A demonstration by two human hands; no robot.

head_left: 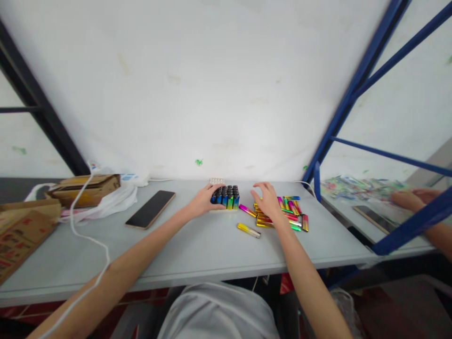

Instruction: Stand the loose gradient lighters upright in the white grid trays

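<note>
Fingers (219, 207) of the left hand (204, 201) bent, clasping the left end of a block of upright black-topped tubes (230, 201), thumb on the near side. Right hand (267, 202) over the loose pile, thumb and forefinger parted, nothing visible between them; underside hidden.

White wall (219, 94) behind, green marks low down. Grey tabletop (190, 247) spans the view; blue metal frame (349, 96) at its right. Far left, printed cardboard box (24, 230); beyond it, a smaller carton (88, 187) on white plastic. Dark-screened phone (151, 209) between carton and block. Block near the tabletop's middle, toward the wall. Right of it, pile of shiny coloured tubes (294, 207), lying at mixed angles. Single yellow-and-silver tube (249, 230) apart, nearer the front edge.
</note>
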